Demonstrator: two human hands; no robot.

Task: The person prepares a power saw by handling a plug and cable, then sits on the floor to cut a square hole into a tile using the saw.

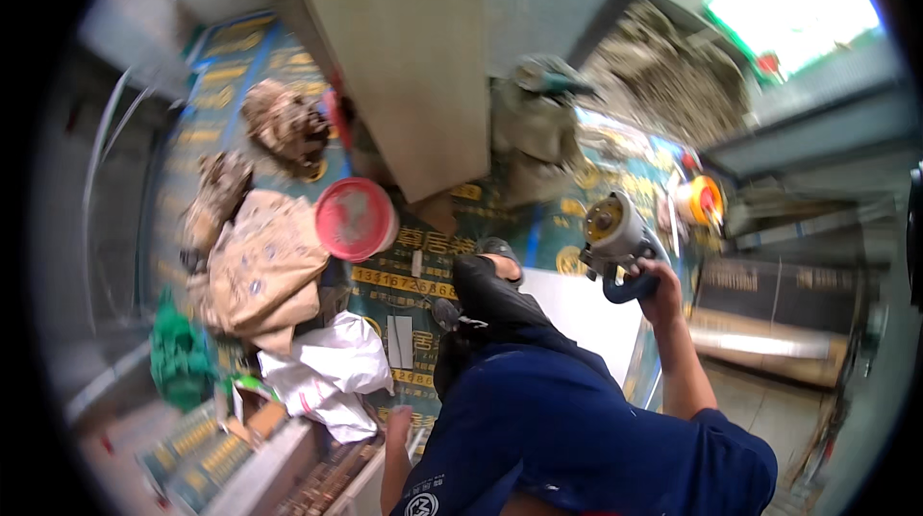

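Observation:
My right hand, out to the right, is wrapped round the dark loop handle of a hand-held power tool. The tool has a pale grey body and a round, yellowish face at its front; its exact kind is not clear. It is held up in the air, near a large white sheet. At the lower middle, my left hand hangs low beside a crumpled white sack. Its fingers are small and blurred, so their pose does not show. A narrow pale strip lies on the floor just beyond it.
A pink-lidded bucket stands beside crumpled brown paper sacks. Ahead, a tall beige panel rises near a covered bin with a green tool on top. An orange bucket and long cartons are at right. Printed green sheeting covers the floor.

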